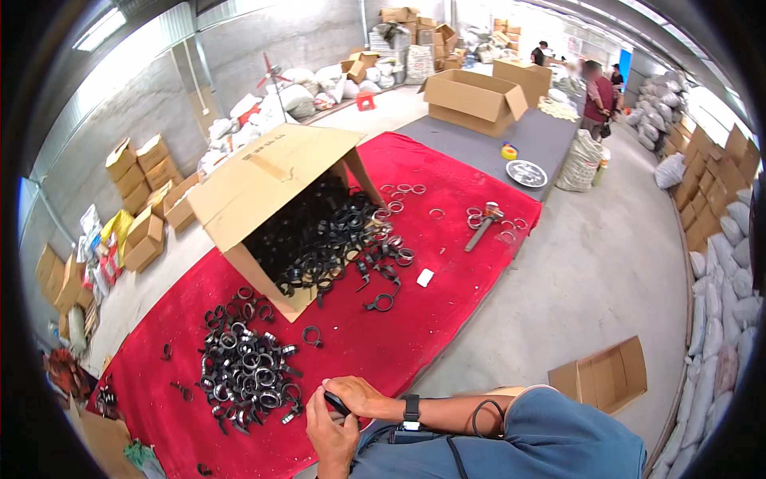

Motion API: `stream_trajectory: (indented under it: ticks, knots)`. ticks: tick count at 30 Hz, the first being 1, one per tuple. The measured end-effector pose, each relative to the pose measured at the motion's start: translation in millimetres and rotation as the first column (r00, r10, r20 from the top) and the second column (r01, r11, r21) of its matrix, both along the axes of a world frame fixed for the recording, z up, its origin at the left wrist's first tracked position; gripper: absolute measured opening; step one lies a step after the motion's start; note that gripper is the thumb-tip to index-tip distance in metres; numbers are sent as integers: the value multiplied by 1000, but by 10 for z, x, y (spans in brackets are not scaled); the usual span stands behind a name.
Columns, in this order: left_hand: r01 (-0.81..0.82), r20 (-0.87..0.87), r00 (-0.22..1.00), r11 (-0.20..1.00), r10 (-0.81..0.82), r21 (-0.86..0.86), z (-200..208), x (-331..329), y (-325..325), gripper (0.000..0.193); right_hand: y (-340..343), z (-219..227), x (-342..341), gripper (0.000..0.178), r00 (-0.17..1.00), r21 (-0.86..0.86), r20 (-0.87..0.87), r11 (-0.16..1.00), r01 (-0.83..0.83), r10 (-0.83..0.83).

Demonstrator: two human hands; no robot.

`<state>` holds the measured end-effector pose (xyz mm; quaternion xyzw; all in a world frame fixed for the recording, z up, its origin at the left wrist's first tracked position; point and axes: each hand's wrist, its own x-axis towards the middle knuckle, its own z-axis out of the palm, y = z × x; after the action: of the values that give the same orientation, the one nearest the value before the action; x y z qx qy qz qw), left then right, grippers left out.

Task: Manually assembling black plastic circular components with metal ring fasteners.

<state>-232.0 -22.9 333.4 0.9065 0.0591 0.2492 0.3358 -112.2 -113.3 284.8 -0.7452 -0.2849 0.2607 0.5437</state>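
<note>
Close to my body, above the near edge of the red cloth (375,319), my left hand (329,437) and my right hand (357,396) meet. Between them they grip a small black piece (338,402); its full shape is hidden by my fingers. Left of my hands lies a heap of black and silver ring clamps (247,367). One loose ring clamp (312,337) sits just beyond my hands. Farther off, a cardboard box (271,172) on its side spills many black ring clamps (319,239) onto the cloth.
Toward the far right of the cloth lie silver rings (436,214) and a tool with a long handle (482,231). Beyond are a grey tabletop, an open carton (472,104), a yellow tape roll (509,152) and a silver plate (527,173). Several people (597,100) stand farther back.
</note>
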Motion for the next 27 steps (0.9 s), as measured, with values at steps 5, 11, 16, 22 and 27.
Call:
stream_trajectory:
  ticks: [5,11,16,22,27]
  knots:
    - [78,58,996,991,-72,-107,52,82,-126,87,-255,-70,143,62,540,-69,-770,886,459,-339]
    - [80,-53,994,971,-94,-225,235,53,-61,89,-501,303,121,58,840,111,-502,947,301,-208]
    - [86,-155,970,863,-185,-498,255,8,44,89,-605,432,201,55,933,195,-350,968,158,-82]
    - [129,-89,980,911,-178,-393,446,182,-194,85,-600,744,139,63,999,155,38,988,12,-18]
    - [84,-88,989,940,-120,-331,268,181,-102,84,-584,645,93,69,985,88,160,993,-77,62]
